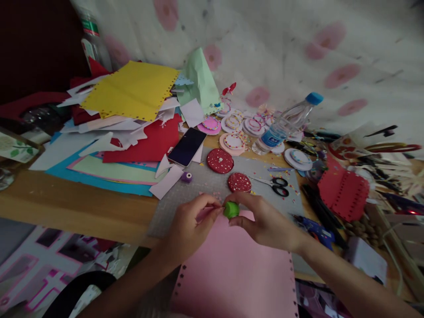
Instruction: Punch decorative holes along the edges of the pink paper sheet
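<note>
A small green hole punch (231,210) sits at the top edge of a pink paper sheet (235,269) whose side edges are punched with small holes. My right hand (265,221) pinches the punch between thumb and fingers. My left hand (190,223) is closed on the pink sheet's top edge right beside the punch. Both hands hover over a grey cutting mat (212,185). Two red dotted paper discs (220,160) (239,182) lie on the mat just beyond the hands.
A tall pile of coloured paper (132,88) fills the left of the wooden table (66,198). A phone (187,146), a purple punch (186,177), scissors (278,185), a lying water bottle (285,123), decorated discs (233,141), red punched paper (344,192) and a blue glue gun (314,229) surround the mat.
</note>
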Action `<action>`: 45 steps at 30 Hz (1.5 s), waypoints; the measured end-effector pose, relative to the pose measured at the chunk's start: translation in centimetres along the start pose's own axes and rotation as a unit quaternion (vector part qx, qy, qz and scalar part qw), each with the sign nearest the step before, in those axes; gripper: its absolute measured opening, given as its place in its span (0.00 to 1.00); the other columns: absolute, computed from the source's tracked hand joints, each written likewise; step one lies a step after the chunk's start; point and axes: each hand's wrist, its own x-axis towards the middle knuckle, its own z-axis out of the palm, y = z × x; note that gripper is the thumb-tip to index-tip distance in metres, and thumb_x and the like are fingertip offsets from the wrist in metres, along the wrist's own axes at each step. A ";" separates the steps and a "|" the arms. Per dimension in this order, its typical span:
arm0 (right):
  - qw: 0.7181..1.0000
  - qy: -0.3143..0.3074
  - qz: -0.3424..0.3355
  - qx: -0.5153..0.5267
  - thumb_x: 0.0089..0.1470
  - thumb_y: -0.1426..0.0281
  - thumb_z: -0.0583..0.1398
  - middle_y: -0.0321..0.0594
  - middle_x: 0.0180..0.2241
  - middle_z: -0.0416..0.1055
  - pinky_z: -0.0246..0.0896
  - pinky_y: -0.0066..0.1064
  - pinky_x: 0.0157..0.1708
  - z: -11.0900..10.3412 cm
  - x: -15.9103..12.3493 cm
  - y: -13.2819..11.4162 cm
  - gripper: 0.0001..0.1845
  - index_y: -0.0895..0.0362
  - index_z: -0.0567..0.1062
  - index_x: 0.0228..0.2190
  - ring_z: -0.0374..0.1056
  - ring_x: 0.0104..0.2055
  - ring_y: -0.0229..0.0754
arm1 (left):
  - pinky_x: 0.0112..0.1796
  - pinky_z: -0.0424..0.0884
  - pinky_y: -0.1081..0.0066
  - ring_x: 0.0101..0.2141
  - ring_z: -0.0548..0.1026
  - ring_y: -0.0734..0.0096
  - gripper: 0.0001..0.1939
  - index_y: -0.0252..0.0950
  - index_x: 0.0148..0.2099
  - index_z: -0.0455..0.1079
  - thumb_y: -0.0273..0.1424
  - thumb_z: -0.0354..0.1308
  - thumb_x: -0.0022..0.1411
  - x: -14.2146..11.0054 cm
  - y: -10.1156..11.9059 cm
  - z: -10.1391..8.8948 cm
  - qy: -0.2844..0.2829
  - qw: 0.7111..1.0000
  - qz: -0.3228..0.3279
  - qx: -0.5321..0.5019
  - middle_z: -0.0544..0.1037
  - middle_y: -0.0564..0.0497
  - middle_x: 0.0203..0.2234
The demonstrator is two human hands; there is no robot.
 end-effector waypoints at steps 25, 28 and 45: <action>1.000 0.001 -0.019 0.012 0.55 0.70 0.61 0.40 0.33 0.74 0.65 0.33 0.37 0.8 0.7 2.0 0.07 0.56 0.72 0.38 0.70 0.35 0.42 | 0.35 0.72 0.75 0.34 0.77 0.71 0.03 0.39 0.37 0.71 0.28 0.56 0.61 0.3 -1.5 -1.1 0.010 0.999 -0.009 0.041 0.79 0.55 0.31; 1.000 0.024 -0.005 0.011 0.55 0.70 0.60 0.40 0.32 0.74 0.64 0.32 0.35 1.3 0.7 1.8 0.05 0.56 0.73 0.35 0.70 0.34 0.42 | 0.34 0.71 0.76 0.33 0.76 0.72 0.03 0.38 0.37 0.71 0.27 0.57 0.61 0.2 -1.6 -1.1 0.010 0.999 -0.016 0.043 0.79 0.55 0.30; 1.000 0.016 -0.025 0.005 0.56 0.67 0.61 0.40 0.33 0.73 0.62 0.31 0.35 0.5 0.5 3.2 0.07 0.57 0.71 0.36 0.68 0.35 0.41 | 0.34 0.71 0.79 0.33 0.77 0.74 0.03 0.37 0.37 0.72 0.26 0.57 0.61 0.4 -1.7 -1.6 0.026 0.999 -0.016 0.015 0.79 0.55 0.30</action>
